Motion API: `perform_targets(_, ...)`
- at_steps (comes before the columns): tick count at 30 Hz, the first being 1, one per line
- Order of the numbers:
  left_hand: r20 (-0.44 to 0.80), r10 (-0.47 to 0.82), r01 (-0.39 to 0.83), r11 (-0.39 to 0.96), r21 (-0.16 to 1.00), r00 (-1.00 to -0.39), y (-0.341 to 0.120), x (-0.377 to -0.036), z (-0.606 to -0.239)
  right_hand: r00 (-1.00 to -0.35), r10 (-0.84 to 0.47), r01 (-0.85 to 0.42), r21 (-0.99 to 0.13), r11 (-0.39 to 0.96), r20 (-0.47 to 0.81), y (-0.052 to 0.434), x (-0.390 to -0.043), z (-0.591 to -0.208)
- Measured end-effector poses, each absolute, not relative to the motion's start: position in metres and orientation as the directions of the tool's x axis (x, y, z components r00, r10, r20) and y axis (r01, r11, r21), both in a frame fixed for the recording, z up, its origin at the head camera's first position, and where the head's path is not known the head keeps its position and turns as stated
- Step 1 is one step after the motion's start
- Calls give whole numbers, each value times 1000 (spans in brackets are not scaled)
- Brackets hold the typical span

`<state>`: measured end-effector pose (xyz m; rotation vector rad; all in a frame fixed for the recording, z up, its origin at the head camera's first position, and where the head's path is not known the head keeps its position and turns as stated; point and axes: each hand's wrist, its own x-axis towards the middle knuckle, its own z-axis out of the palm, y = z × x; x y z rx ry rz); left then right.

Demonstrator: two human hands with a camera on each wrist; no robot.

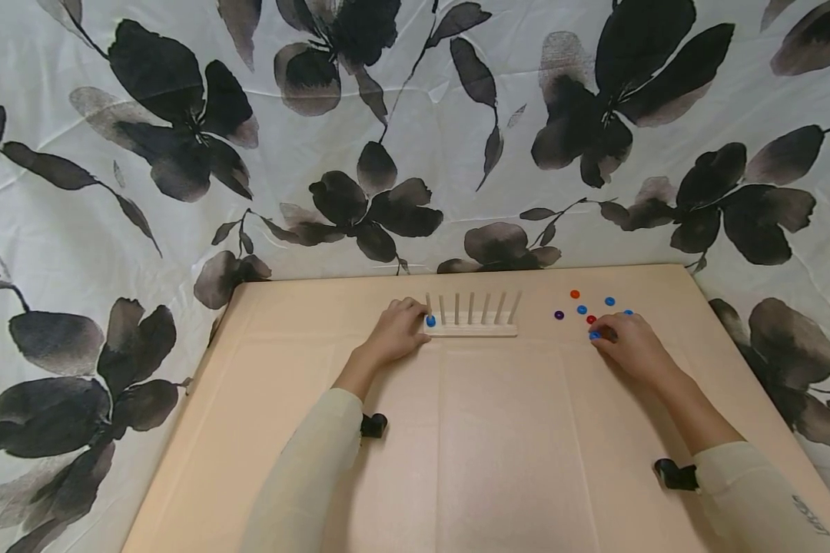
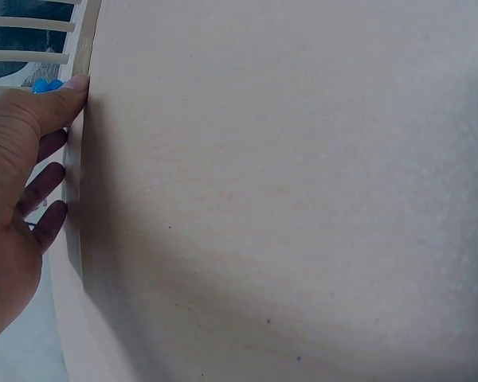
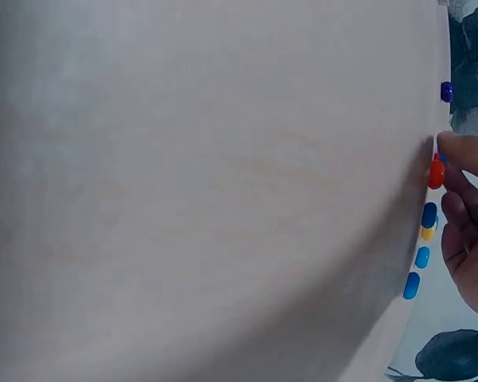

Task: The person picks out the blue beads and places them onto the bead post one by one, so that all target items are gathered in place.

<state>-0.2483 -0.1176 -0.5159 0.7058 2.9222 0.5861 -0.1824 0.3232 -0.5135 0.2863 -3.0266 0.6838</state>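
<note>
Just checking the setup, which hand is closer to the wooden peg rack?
Left. The left hand touches the wooden peg rack at its left end; the right hand is off to its right among loose beads.

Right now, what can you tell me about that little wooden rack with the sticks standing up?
The peg rack is a pale wooden strip lying flat on the tan table, near its far edge. Seven thin dowels rise from it in a row, fanning slightly. A blue ring sits low on the leftmost peg; the others look bare. The left hand touches its left end.
</note>
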Motion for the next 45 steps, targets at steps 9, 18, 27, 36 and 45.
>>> perform_targets(9, 3, 449, 415, 824, 386, -894, -117, -248, -516, -992, -115, -122, -506, 854, 46, 316, -178, -504)
perform_targets(18, 3, 448, 415, 826, 382, -894, -118, -248, -517, -981, -131, -187, -532, 826, 142, 297, -182, -493)
perform_targets(27, 0, 449, 416, 827, 378, -894, -117, -248, -516, -941, -184, -310, -509, 803, 283, 274, -190, -478)
perform_targets(36, 6, 452, 420, 825, 377, -892, -117, -248, -518, -945, -178, -309, -569, 763, 274, 249, -205, -455)
perform_targets(45, 28, 459, 436, 822, 366, -888, -117, -248, -516, -926, -220, -366, -580, 728, 308, 220, -223, -424)
